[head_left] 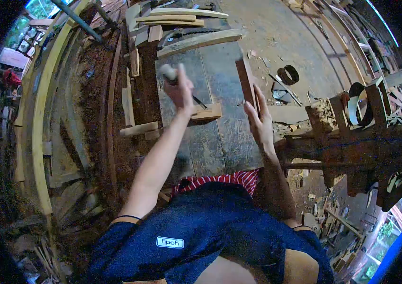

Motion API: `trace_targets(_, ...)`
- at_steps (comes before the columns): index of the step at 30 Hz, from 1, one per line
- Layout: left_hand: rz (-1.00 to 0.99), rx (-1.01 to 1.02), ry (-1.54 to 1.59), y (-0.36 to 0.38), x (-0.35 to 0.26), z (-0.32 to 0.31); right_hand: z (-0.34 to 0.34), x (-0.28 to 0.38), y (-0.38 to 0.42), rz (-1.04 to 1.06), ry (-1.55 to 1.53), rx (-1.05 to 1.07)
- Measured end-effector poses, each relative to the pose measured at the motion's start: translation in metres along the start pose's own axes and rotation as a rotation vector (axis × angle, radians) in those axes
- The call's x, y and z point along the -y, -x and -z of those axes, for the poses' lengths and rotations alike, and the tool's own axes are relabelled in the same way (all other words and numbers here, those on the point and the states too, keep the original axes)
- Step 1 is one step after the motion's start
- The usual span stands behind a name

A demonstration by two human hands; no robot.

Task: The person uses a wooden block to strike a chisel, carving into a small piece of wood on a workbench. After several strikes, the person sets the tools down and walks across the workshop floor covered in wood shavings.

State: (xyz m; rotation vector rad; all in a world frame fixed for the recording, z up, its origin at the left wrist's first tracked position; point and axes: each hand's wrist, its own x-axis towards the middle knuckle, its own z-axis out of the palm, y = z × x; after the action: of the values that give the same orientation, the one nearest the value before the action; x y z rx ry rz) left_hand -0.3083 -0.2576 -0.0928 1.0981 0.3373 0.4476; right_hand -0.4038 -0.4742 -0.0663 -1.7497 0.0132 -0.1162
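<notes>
My left hand [178, 94] is closed around a chisel, blurred by motion, with its pale rounded end [167, 72] above the fist and the thumb pointing up. From under the hand the thin dark blade [200, 102] slants down to a small light-brown wooden block [210, 111] on the workbench [201, 146]. To the right, my right hand [260, 120] grips the near end of a long reddish-brown piece of wood [245, 80], thumb on one side and fingers on the other. That piece stands along the bench's right edge.
Across the bench's far end lies a wooden bar [201, 43], with a handsaw [191, 32] and several wood strips [172, 20] behind it. A short wooden stick [139, 129] juts out on the left. A dark ring [288, 75] lies among scraps on the floor at right.
</notes>
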Motion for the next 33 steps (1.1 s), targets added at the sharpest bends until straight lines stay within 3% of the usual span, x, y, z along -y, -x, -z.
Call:
trace_targets(2,-0.033,0.043,0.213,-0.021,0.012,0.029,0.011,-0.03,0.021,-0.054,-0.002,-0.005)
trace_targets(3,-0.163,0.086,0.237,-0.015,-0.004,0.028,0.015,-0.043,0.033,-0.111,-0.001,0.0)
trace_targets(8,-0.12,0.14,0.126,0.014,-0.018,0.049,0.025,-0.095,0.077,-0.161,0.002,-0.03)
trace_targets(10,-0.166,0.227,-0.245,0.024,-0.026,0.055,0.022,-0.092,0.085,-0.194,-0.019,-0.011)
trace_targets(11,-0.252,0.248,-0.296,0.028,-0.028,0.056,0.018,-0.092,0.088,-0.194,-0.045,-0.023)
trace_targets(15,-0.245,0.282,-0.432,0.049,-0.039,0.058,0.005,-0.09,0.092,-0.245,-0.126,-0.021)
trace_targets(19,-0.317,0.264,-0.368,0.06,-0.035,0.063,-0.003,-0.077,0.09,-0.206,0.07,0.038)
trace_targets(22,-0.347,0.242,-0.245,0.067,-0.028,0.063,-0.008,-0.062,0.089,-0.224,0.039,0.064)
trace_targets(26,-0.339,0.207,-0.343,0.069,-0.025,0.07,-0.01,-0.055,0.089,-0.261,0.052,0.083)
trace_targets(28,-0.475,0.319,-0.42,0.072,-0.029,0.07,-0.012,-0.056,0.09,-0.295,0.089,0.102)
trace_targets(30,-0.43,0.308,-0.589,0.075,-0.029,0.076,-0.015,-0.055,0.088,-0.278,0.156,0.114)
trace_targets(32,-0.242,0.508,-0.534,0.072,-0.014,0.087,-0.019,-0.043,0.081,-0.26,0.225,0.125)
trace_targets(33,-0.378,0.55,-0.492,0.069,-0.008,0.087,-0.023,-0.02,0.074,-0.164,0.285,0.129)
